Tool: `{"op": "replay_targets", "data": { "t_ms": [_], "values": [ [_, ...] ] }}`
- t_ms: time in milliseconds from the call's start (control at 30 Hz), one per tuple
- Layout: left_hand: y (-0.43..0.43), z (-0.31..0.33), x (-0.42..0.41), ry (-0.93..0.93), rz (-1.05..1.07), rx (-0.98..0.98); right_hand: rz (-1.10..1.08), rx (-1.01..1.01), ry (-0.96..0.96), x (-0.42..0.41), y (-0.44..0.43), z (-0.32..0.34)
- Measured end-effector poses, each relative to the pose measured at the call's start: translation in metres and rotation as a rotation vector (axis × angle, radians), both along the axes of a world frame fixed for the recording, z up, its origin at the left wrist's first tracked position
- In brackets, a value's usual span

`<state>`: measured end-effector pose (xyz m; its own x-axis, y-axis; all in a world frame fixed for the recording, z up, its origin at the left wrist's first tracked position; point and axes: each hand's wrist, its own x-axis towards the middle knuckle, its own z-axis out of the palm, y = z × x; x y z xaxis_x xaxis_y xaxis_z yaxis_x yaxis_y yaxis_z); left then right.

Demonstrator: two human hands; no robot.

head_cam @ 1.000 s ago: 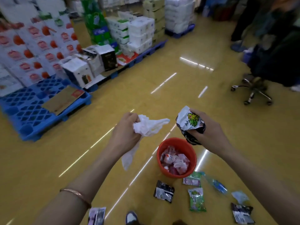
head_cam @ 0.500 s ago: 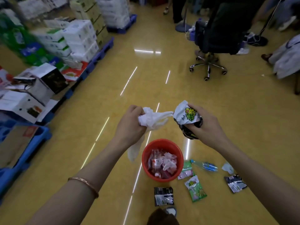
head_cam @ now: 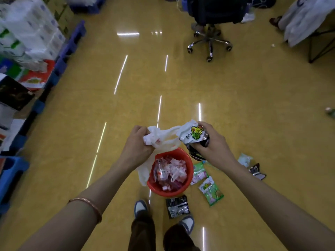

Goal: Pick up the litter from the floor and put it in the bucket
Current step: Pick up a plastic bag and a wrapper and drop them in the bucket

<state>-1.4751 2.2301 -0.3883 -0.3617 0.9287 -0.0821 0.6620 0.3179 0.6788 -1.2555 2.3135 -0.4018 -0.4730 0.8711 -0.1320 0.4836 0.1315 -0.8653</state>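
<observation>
Mid-frame, left hand [head_cam: 136,144] clutches crumpled white plastic bag [head_cam: 161,137]; right hand [head_cam: 211,144] grips glossy crinkled wrapper [head_cam: 193,134] above round red bucket [head_cam: 188,164].

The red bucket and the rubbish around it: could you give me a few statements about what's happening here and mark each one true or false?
1. The red bucket already holds litter. True.
2. The left hand is empty. False: it grips a white plastic bag.
3. The right hand holds a crumpled snack wrapper. True.
4. The floor is cleared of litter. False: a black packet and a green packet lie beside the bucket.
</observation>
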Motion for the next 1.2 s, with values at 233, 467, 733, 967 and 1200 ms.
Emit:
{"op": "replay_targets", "data": {
  "t_ms": [233,467,733,967,1200],
  "values": [
    [0.014,-0.094,-0.015,-0.236,-0.013,-0.298,-0.011,-0.077,-0.083,-0.013,0.016,-0.101],
    [0.013,-0.224,-0.056,-0.115,-0.078,-0.418,0.026,-0.131,-0.234,-0.046,0.012,-0.223],
    [0.0,-0.375,-0.09,0.033,-0.186,-0.426,0.095,-0.165,-0.317,-0.085,0.001,-0.38],
    [-0.001,-0.498,-0.077,0.195,-0.39,-0.531,0.063,-0.219,-0.353,-0.119,-0.001,-0.499],
    [-0.001,-0.556,-0.071,0.415,-0.571,-0.684,0.344,-0.36,-0.493,-0.123,-0.012,-0.556]
  ]
}}
